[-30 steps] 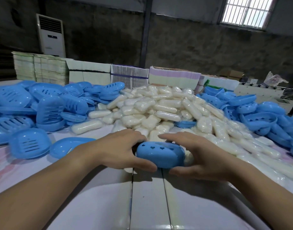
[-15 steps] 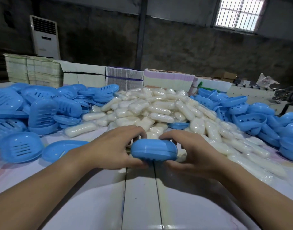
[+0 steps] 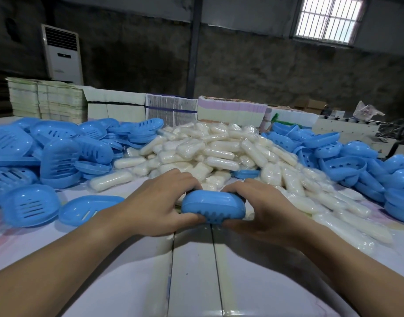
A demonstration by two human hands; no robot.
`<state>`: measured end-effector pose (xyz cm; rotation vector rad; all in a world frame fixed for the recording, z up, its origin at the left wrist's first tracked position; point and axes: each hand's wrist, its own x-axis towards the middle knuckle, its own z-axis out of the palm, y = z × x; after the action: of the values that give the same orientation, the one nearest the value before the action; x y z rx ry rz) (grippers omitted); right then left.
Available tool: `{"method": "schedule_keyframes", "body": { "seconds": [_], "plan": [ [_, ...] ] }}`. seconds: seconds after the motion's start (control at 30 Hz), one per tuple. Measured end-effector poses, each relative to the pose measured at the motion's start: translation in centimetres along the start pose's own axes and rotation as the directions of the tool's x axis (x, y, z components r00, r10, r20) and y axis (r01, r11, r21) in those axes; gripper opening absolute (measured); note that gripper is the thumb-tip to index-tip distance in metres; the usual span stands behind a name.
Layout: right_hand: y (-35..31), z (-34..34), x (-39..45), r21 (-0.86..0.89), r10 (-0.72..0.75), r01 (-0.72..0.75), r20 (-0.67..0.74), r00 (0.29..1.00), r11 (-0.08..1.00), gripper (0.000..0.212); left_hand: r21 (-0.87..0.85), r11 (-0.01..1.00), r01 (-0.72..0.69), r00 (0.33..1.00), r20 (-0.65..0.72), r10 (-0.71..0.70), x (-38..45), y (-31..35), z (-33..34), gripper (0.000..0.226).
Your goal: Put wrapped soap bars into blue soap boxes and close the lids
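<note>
Fingers curled tight round the blue soap box (image 3: 213,207), both hands squeezing it shut!

Left hand (image 3: 158,202) and right hand (image 3: 262,208) grip either end, thumbs under the front edge, holding it just above the white table (image 3: 194,271). It has tipped since a moment ago: heart holes gone, slotted underside now facing us, so the lid looks closed and this box near done. Beyond, the heap of wrapped soap bars (image 3: 210,152) waits, loose blue box halves (image 3: 59,161) piled either side.

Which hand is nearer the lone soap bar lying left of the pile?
Left. The left hand is just right of that soap bar; the right hand is farther right, past the soap box.
</note>
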<state>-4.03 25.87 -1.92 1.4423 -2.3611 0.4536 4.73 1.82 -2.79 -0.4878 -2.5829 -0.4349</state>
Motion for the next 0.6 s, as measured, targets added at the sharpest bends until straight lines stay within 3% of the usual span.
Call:
{"method": "schedule_keyframes", "body": {
  "seconds": [0.33,0.6],
  "plan": [
    [-0.01,-0.58,0.12,0.009,0.094,-0.094,0.020,0.995,0.996,0.052,-0.034,0.999,0.012,0.999,-0.041,-0.013,0.11,0.20,0.03,0.036],
    [0.68,-0.57,-0.13,0.430,0.142,-0.213,0.192,0.971,0.877,0.059,0.151,0.975,-0.165,0.960,-0.204,0.194,0.33,0.80,-0.08,0.043]
  ]
}}
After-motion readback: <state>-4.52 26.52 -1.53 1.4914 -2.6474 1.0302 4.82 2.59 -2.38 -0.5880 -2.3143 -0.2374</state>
